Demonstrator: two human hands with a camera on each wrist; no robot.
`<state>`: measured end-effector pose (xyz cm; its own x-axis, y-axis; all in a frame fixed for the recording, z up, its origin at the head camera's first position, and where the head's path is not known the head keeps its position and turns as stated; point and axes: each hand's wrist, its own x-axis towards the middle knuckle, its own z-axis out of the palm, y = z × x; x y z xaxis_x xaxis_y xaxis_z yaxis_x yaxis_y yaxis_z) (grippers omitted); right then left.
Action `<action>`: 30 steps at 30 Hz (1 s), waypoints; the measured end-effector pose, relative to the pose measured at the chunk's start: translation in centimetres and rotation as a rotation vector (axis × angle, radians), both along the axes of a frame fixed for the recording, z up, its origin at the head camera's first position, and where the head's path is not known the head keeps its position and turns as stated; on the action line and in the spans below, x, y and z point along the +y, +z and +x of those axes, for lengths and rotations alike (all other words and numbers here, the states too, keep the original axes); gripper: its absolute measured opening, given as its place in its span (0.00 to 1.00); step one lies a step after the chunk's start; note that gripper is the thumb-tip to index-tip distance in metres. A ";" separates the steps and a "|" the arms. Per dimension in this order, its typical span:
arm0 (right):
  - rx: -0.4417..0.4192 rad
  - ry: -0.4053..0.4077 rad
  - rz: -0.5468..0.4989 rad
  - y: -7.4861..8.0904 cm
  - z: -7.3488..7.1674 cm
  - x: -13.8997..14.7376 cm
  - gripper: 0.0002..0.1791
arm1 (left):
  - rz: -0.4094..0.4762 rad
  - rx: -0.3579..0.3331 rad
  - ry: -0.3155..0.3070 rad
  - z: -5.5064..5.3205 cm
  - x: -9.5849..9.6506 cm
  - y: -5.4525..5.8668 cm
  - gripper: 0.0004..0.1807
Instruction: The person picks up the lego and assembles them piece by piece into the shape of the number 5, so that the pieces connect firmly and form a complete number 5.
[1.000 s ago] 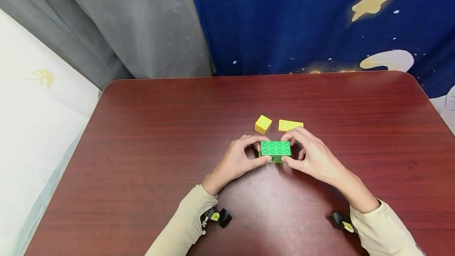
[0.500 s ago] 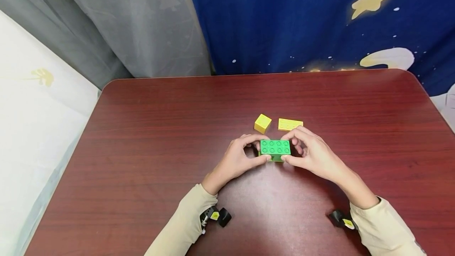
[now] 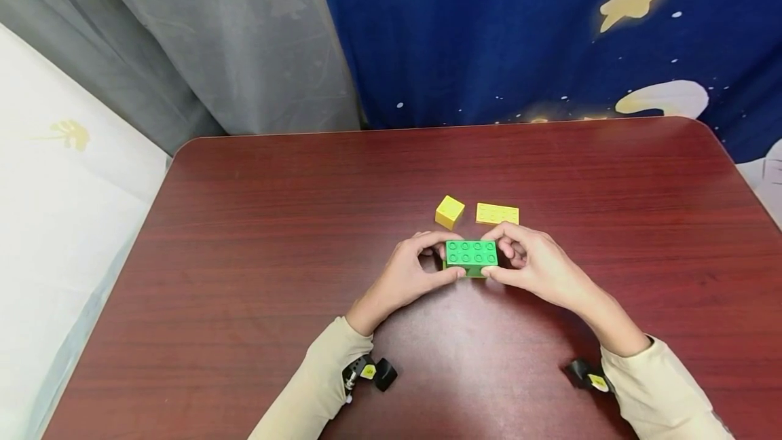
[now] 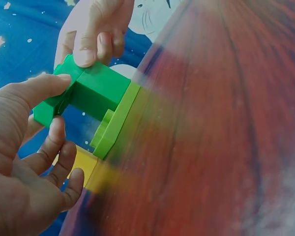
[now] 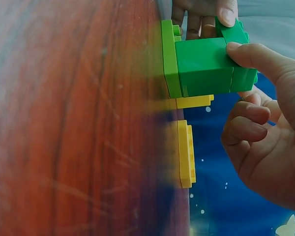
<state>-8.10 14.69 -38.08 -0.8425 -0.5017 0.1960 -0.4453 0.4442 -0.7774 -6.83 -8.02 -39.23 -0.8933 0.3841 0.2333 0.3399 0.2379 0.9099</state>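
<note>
In the head view, a green eight-stud building brick (image 3: 472, 252) is held from both ends. My left hand (image 3: 408, 270) pinches its left end between thumb and forefinger. At the other end, my right hand (image 3: 544, 267) grips with thumb and forefinger, its other fingers curled below. Both wrist views show the brick on top of a taller green block (image 5: 201, 64), overhanging it on the left hand's side. Under that block lies a light green plate (image 4: 119, 120) with a stud exposed, flat on the table. The block is mostly hidden from above.
Just beyond the hands are a yellow cube-like block (image 3: 449, 212) and a flat yellow brick (image 3: 497, 213). They stand on a dark red wooden table (image 3: 275, 223). Grey and blue curtains (image 3: 489, 39) hang behind its far edge.
The head view has shifted slightly. The right hand's lower fingers have tucked in a little, while both hands keep their hold on the green brick, which stays in place.
</note>
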 end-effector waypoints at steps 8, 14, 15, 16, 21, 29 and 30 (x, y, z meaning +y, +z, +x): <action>-0.049 0.009 0.014 0.2 -0.1 0.0 0.17 | 0.003 -0.048 0.007 0.7 0.1 2.0 0.18; -0.059 0.024 0.008 0.1 -0.1 0.2 0.17 | 0.005 -0.050 -0.001 0.8 0.1 2.0 0.18; -0.056 0.026 0.007 0.1 -0.1 0.2 0.17 | 0.007 -0.050 -0.003 0.8 0.1 2.0 0.18; -0.054 0.026 0.007 0.1 -0.1 0.2 0.17 | 0.009 -0.051 -0.005 0.8 0.1 2.1 0.18; -0.047 0.028 0.009 0.0 -0.1 0.4 0.17 | 0.007 -0.045 -0.009 0.9 0.2 2.2 0.18; -0.052 0.039 0.003 0.1 0.0 0.4 0.18 | 0.013 -0.030 -0.017 1.0 0.3 2.2 0.17; -0.055 0.040 0.004 0.2 0.0 0.4 0.18 | 0.013 -0.028 -0.017 1.0 0.3 2.3 0.17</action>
<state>-8.11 15.08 -37.89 -0.8313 -0.5358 0.1480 -0.4194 0.4300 -0.7995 -5.79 -7.75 -36.97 -0.8930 0.3964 0.2131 0.3177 0.2199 0.9223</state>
